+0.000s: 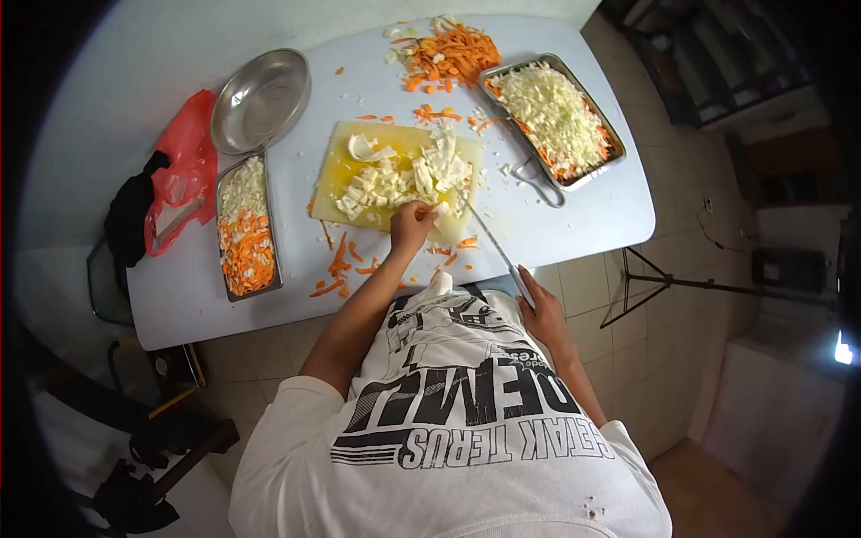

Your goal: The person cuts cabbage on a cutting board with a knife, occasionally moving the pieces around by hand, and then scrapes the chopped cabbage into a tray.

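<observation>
Printed white shirt (448, 421) lies nearest. Left hand (414, 222), fingers curled, touches cabbage (439, 166) on the cutting board (405, 136), apparently steadying it; any pinch is hidden. Right hand (543, 314) is wrapped round the knife (491, 238), presumably for control. Left tray (258, 292) and right tray (594, 175) contain chopped cabbage and carrot (244, 260).

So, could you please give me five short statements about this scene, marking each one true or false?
1. The right hand holds the knife. True.
2. The left hand touches white vegetable pieces on the cutting board. True.
3. The cutting board is blue. False: it is yellowish.
4. The red plastic bag lies right of the cutting board. False: the bag lies to its left.
5. The left tray and right tray both hold carrot. True.
</observation>
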Demonstrator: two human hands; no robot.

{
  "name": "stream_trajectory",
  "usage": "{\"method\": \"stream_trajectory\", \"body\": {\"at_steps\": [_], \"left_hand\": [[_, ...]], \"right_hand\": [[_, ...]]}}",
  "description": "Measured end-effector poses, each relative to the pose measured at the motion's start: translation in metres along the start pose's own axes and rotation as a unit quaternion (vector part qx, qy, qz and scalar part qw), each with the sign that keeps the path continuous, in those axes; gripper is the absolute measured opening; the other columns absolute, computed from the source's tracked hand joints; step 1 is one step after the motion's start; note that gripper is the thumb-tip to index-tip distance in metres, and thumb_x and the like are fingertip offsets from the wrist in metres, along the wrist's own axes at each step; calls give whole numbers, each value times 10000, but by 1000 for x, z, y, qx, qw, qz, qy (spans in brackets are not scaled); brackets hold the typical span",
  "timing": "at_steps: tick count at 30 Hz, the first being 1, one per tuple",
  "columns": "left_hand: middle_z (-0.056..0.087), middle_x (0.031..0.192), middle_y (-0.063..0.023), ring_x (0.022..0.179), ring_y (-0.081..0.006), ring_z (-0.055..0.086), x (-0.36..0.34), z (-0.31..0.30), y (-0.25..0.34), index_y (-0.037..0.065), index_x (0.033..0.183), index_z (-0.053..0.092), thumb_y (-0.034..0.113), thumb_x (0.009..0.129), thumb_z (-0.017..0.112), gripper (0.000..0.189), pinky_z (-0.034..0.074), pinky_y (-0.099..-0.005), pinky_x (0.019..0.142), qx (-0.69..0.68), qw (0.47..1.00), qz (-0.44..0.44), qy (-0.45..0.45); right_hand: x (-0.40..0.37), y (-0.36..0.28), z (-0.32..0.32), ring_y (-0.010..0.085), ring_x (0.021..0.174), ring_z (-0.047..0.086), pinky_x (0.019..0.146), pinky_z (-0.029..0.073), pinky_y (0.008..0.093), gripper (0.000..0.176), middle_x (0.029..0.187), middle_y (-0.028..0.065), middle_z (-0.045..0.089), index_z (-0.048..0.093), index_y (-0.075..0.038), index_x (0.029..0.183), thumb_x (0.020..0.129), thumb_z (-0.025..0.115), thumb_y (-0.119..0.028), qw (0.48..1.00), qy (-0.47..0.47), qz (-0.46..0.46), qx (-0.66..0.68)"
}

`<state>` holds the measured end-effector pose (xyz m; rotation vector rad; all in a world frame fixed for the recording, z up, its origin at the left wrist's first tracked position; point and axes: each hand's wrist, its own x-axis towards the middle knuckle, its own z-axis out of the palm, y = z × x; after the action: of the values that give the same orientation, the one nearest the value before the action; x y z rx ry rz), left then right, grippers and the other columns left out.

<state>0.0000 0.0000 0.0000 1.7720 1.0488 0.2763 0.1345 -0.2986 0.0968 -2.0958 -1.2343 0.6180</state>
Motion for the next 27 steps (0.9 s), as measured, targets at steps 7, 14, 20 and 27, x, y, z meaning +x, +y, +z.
{"method": "stream_trajectory", "body": {"at_steps": [7,14,20,27], "left_hand": [[623,1062,-144,967,-335,594,-24,22,18,23,1070,631,161,716,780,408,487,-401,849,113,976,149,116],[629,1056,-124,972,-337,588,-27,34,30,29,1018,630,114,704,753,347,465,-400,877,168,958,141,182],[642,1011,-127,955,-333,597,-31,55,25,24,923,607,69,685,727,270,442,-407,875,160,943,151,249],[665,1072,-128,901,-238,676,-26,54,19,-24,1011,648,41,838,675,186,560,-296,786,117,943,105,295]], "right_hand": [[-3,-6,-4,388,652,586,626,477,473,648,733,179,583,402,-255,1442,855,617,-82,999,-49,-3,-22],[15,-40,-35,389,653,604,605,493,475,630,729,184,581,379,-260,1450,880,573,-77,990,-102,46,-87],[35,8,8,424,657,589,627,476,507,640,752,232,605,357,-201,1460,874,551,-35,989,-137,40,-44],[50,32,-62,437,696,619,639,490,525,638,772,247,620,280,-231,1484,911,521,-88,964,-258,44,-44]]}}
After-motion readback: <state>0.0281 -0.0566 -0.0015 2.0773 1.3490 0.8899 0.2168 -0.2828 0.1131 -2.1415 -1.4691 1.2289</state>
